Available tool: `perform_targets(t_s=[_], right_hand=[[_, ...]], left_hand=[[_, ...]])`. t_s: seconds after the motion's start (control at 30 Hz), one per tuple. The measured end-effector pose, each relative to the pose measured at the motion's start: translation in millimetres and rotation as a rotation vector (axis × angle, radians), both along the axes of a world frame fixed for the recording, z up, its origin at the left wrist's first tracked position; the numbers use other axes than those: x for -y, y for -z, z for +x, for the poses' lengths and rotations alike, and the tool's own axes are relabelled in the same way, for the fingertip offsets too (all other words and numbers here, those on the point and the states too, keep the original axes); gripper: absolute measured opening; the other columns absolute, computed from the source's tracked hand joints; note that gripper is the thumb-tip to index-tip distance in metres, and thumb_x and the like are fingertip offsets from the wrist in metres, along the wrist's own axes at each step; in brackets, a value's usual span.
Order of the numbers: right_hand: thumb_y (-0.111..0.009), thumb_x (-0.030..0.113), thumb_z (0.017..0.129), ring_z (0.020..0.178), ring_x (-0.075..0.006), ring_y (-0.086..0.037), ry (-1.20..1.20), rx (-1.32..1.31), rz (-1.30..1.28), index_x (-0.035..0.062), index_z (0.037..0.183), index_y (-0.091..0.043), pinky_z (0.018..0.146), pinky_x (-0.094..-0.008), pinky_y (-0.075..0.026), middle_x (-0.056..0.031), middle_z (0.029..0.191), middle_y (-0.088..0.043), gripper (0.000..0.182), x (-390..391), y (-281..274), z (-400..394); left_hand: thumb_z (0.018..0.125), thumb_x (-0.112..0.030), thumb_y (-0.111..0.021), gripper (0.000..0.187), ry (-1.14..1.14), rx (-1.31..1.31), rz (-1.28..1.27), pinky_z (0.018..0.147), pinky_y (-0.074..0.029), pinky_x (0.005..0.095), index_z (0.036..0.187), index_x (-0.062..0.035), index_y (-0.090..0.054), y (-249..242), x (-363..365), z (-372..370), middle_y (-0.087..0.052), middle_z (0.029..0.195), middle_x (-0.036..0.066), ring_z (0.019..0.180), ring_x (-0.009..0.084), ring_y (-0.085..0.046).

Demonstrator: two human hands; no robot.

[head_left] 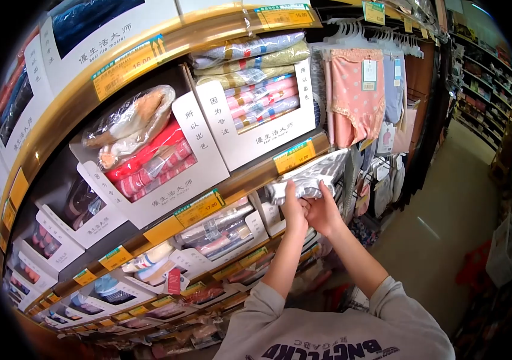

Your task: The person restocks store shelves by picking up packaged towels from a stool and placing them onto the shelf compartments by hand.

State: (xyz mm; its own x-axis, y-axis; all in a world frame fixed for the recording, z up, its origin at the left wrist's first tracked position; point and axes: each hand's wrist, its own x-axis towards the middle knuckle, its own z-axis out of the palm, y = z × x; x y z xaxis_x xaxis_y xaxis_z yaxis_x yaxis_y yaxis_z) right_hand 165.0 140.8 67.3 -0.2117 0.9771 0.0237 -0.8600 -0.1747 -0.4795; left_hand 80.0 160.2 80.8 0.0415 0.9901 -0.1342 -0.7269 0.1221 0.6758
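Both my hands hold a grey-and-white striped folded cloth in shiny clear plastic (pixel 314 174), just in front of the shelf edge. My left hand (pixel 294 207) grips its near side, thumb on top. Beside it, my right hand (pixel 324 211) holds the same packet, thumb pressed on its upper face. The fingers underneath are partly hidden. Behind the packet is a shelf rail with a yellow price tag (pixel 294 156). Above that rail stands a white display box (pixel 268 139) of plastic-wrapped folded towels (pixel 262 99).
Another white box (pixel 166 193) holds red and pink wrapped cloths. Pink dotted underwear (pixel 356 90) hangs on clear hangers at the right. Lower shelves carry several more boxes. A tiled aisle floor (pixel 430 222) runs along the right, with a white basket (pixel 503 249) at its far side.
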Motion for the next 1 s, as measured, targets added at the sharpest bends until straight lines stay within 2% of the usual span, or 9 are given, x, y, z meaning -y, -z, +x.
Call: perform_targets(t_s=[0.07,0.13,0.2,0.47,0.6,0.77,0.93,0.97,1.0], right_hand=[[-0.048,0.045,0.08,0.085,-0.0185,-0.051,-0.048,0.002,0.011,0.0067,0.102,-0.048,0.073,-0.0298,-0.038,-0.0046,0.088,-0.054,0.044,-3.7,3.0,-5.4],[-0.049,0.045,0.08,0.084,-0.018,-0.052,-0.113,0.008,0.005,0.0091,0.103,-0.048,0.073,-0.0298,-0.037,-0.0034,0.088,-0.054,0.043,-10.4,9.3,-7.8],[-0.048,0.046,0.08,0.085,-0.0175,-0.052,-0.074,0.05,0.041,0.0105,0.103,-0.048,0.074,-0.0295,-0.037,-0.0031,0.088,-0.054,0.042,-16.3,10.9,-10.6],[-0.055,0.023,0.077,0.073,-0.0133,-0.048,0.085,0.276,0.018,0.0073,0.095,-0.051,0.065,-0.0265,-0.041,-0.0013,0.086,-0.054,0.024,-52.9,3.8,-23.1],[-0.051,0.019,0.078,0.079,-0.0159,-0.05,0.047,0.193,0.102,0.0063,0.094,-0.052,0.065,-0.0257,-0.041,-0.0042,0.083,-0.055,0.021,-72.0,3.3,-17.9],[-0.048,0.012,0.078,0.068,-0.0236,-0.056,0.116,0.448,-0.19,0.0001,0.097,-0.051,0.056,-0.033,-0.048,-0.0139,0.087,-0.055,0.023,-95.8,24.7,-19.1],[-0.04,0.004,0.076,0.076,-0.0276,-0.056,0.306,0.66,-0.322,-0.008,0.103,-0.047,0.058,-0.0348,-0.046,-0.0177,0.095,-0.053,0.03,-152.2,83.0,-22.9],[-0.04,-0.001,0.077,0.063,-0.0291,-0.054,0.431,0.577,-0.307,-0.0101,0.084,-0.049,0.053,-0.0419,-0.047,-0.0183,0.077,-0.052,0.014,-153.6,84.6,-26.8],[-0.04,-0.001,0.077,0.063,-0.0291,-0.054,0.427,0.582,-0.313,-0.0101,0.084,-0.049,0.053,-0.0419,-0.047,-0.0183,0.077,-0.052,0.014,-151.3,87.6,-27.1]], left_hand=[[0.077,-0.046,-0.048,0.045,0.002,-0.411,-0.064,0.037,-0.033,0.0241,0.093,-0.005,-0.054,-9.5,-0.9,-5.7,-0.056,0.068,0.008,0.047,0.0149,-0.049],[0.075,-0.048,-0.049,0.047,0.031,-0.4,0.003,0.036,-0.033,0.0251,0.089,-0.0037,-0.056,-4.1,-9.7,-10.3,-0.056,0.067,0.009,0.046,0.0152,-0.049],[0.076,-0.049,-0.047,0.046,-0.098,-0.362,-0.017,0.032,-0.024,0.0226,0.067,-0.004,-0.056,-0.1,-9.3,-5.5,-0.046,0.047,0.003,0.034,0.0111,-0.037],[0.083,-0.046,-0.041,0.04,-0.239,0.022,0.071,0.064,-0.037,0.0203,0.101,-0.0106,-0.048,34.6,-30.6,-1.9,-0.05,0.076,-0.001,0.065,0.0089,-0.045],[0.085,-0.042,-0.036,0.042,-0.249,-0.113,0.077,0.085,-0.034,0.0251,0.108,-0.008,-0.042,27.7,-24.5,0.4,-0.051,0.093,0.002,0.087,0.0113,-0.047],[0.082,-0.031,-0.046,0.034,-0.224,-0.106,0.001,0.082,-0.036,0.0259,0.105,-0.0067,-0.045,27.4,-23.3,0.7,-0.052,0.095,0.005,0.088,0.0127,-0.049],[0.078,-0.027,-0.049,0.037,-0.21,-0.135,-0.081,0.078,-0.038,0.0287,0.105,-0.0014,-0.046,23.9,-25.5,-0.2,-0.051,0.098,0.007,0.088,0.0167,-0.049],[0.078,-0.025,-0.049,0.037,-0.238,-0.156,-0.116,0.078,-0.038,0.0291,0.105,-0.0008,-0.046,20.9,-21.1,1.5,-0.052,0.097,0.007,0.087,0.0169,-0.049],[0.077,-0.023,-0.049,0.036,-0.267,-0.175,-0.148,0.077,-0.038,0.0295,0.105,-0.0002,-0.045,17.8,-16.5,3.7,-0.052,0.095,0.008,0.085,0.017,-0.05]])
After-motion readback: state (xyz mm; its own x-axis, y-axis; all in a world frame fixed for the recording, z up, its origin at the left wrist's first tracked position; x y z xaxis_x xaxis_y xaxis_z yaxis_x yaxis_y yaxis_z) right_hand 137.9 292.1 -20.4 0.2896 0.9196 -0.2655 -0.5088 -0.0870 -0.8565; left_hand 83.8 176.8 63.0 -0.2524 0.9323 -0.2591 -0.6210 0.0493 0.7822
